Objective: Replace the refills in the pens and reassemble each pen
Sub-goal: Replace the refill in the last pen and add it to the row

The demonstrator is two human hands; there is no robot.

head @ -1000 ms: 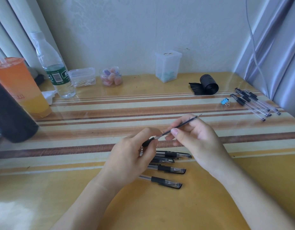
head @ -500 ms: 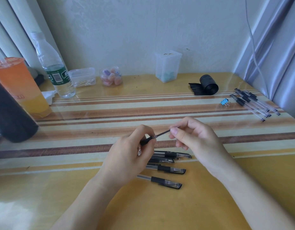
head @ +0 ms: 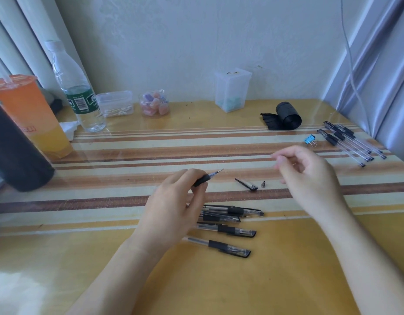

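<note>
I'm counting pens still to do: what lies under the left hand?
At least four capped pens lie on the table, partly covered by the left hand; their capped ends show to its right. Anything else beneath is hidden.

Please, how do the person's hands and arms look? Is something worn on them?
The left hand and right hand are bare: no glove, ring or watch shows. The left forearm and right forearm are bare too, with no sleeve up to the picture's edge. The right hand is blurred, so fine details there cannot be told.
</note>
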